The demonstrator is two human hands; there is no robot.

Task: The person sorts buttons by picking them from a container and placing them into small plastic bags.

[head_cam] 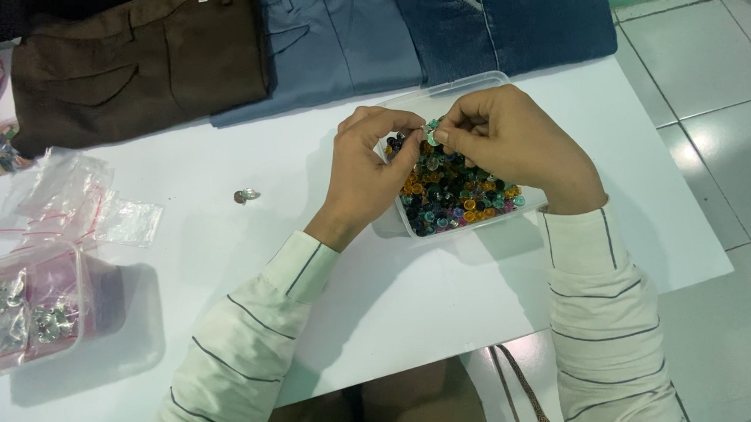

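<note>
Three folded pairs of trousers lie along the far edge of the white table (220, 229): a brown pair (135, 53), a grey-blue pair (333, 37) and a dark blue denim pair (505, 25), the last two just behind the clear plastic tub (486, 227) that sits under both hands. Left of the hands, a small silvery button (245, 196) lies alone on the bare tabletop, with a heap of empty clear zip bags (80, 208) further left and a second clear container (18, 321) of bagged silver pieces at the near left corner. The tub is filled with coloured beads (449, 198), amber, teal, dark and pink. The table's right edge falls close beside the tub, with tiled floor (720, 169) beyond; the widest open surface is between the tub and the zip bags. The left hand (365, 168) and right hand (508, 141) meet above the tub's far half, fingertips pressed together around a small pale-green bead piece (432, 137). It is pinched between the right thumb and forefinger, with the left fingertips touching it from the other side.
</note>
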